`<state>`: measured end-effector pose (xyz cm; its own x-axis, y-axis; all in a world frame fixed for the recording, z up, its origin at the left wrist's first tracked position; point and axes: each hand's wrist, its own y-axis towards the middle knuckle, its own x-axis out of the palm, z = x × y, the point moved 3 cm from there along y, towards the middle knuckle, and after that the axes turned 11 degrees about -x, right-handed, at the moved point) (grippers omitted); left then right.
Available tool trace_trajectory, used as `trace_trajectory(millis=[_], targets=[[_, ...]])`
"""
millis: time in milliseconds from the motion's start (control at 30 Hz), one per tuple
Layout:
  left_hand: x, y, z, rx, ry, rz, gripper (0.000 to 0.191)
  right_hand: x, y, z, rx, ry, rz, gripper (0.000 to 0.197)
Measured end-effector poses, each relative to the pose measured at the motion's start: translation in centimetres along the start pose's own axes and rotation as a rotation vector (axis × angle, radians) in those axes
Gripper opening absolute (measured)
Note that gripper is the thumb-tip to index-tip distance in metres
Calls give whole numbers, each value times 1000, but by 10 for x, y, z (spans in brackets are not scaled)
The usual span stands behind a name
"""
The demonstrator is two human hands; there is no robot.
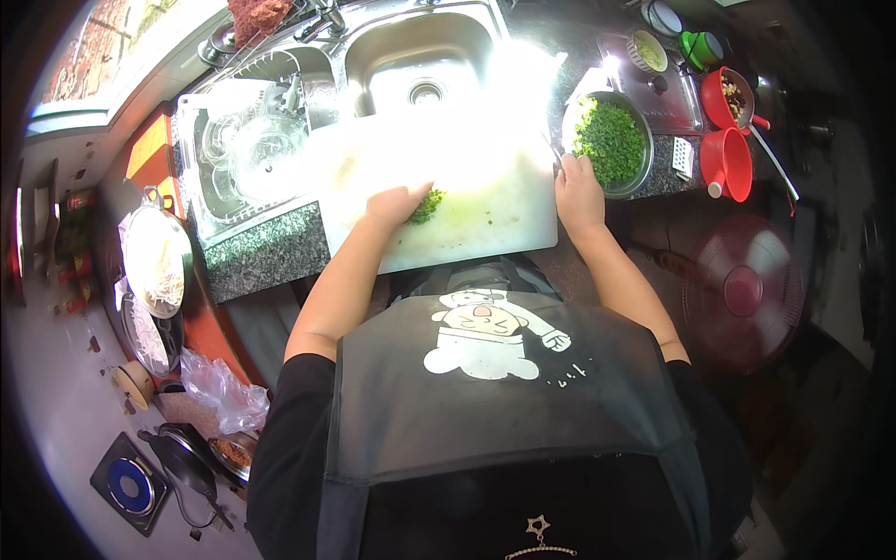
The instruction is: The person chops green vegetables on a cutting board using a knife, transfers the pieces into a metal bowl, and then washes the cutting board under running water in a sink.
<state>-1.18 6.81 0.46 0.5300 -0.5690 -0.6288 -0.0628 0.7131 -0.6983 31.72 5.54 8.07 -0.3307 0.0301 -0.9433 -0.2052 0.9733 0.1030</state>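
Note:
A white cutting board (490, 220) lies across the front of the sink, its upper part washed out by glare. My left hand (397, 201) rests on it, fingers against a small heap of chopped green herbs (427, 208). Just past the board's right edge, my right hand (581, 192) is curled around a thin dark tool (553, 150), apparently a knife; glare hides most of it. Close beside that hand stands a metal bowl (649, 162) full of chopped greens (610, 140). A few green bits dot the board.
A double steel sink (420, 42) lies behind the board, with glassware in a dish rack (266, 157) to the left. Red pots (726, 164), a small grater (682, 158) and a striped bowl (645, 52) stand right. A fan (742, 290) is below them. Bowls of pale shreds (157, 262) stand far left.

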Motion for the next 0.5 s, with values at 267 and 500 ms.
trace_trajectory(millis=[267, 500], targets=[[13, -56, -48, 490, -52, 350, 71, 42, -1, -110, -278, 142, -310, 11], [-1, -67, -76, 659, 277, 484, 105, 44, -52, -30, 383, 871, -53, 9]])
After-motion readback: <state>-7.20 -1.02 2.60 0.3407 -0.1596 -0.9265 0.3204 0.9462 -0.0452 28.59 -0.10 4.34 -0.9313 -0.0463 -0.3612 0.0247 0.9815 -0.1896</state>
